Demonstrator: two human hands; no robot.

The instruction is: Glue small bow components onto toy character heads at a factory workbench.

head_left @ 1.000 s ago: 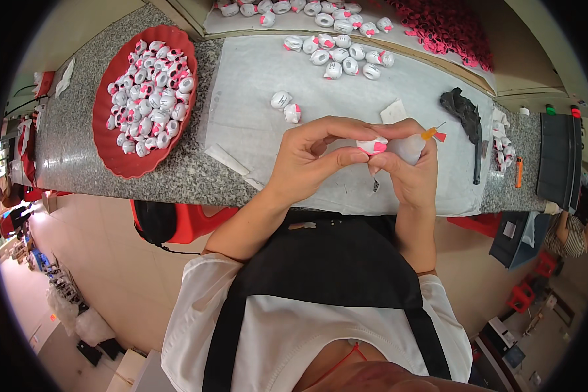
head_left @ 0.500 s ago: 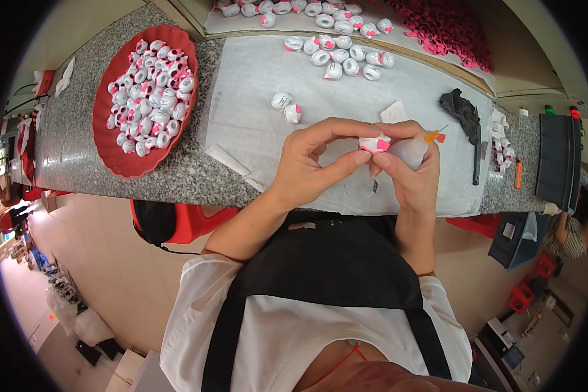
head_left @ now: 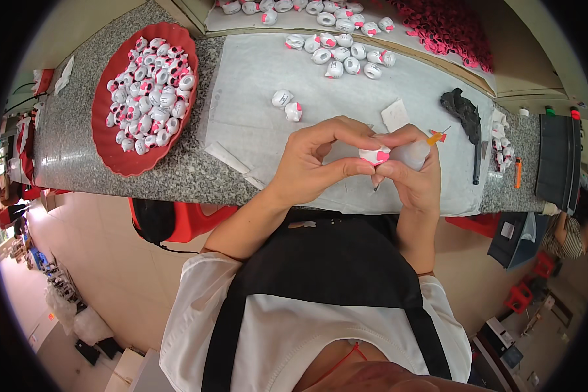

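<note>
Between both hands, above the white sheet (head_left: 242, 85), is a small white piece with a pink bow (head_left: 375, 155), shaped like a little hollow head. My left hand (head_left: 310, 160) pinches it from the left with thumb and fingers. The thumb and fingertips of my right hand (head_left: 415, 179) press on its right side. My right hand also keeps a translucent squeeze bottle (head_left: 414, 155) with an orange needle tip tucked in its fingers, the needle angled up and right. Two similar white pieces (head_left: 287, 104) lie on the sheet, left of the hands.
A red scalloped tray (head_left: 102, 144) full of white-and-pink pieces stands at left. More white pieces (head_left: 346, 55) lie at the back, with a heap of pink parts (head_left: 444, 32) on the shelf. Black crumpled material (head_left: 460, 108), a dark pen-like stick (head_left: 476, 163) and an orange pen (head_left: 518, 173) lie at right.
The white piece has turned and sits slightly lower between my fingertips. My right fingers have shifted a little around it; more of the white paper scrap behind them shows.
</note>
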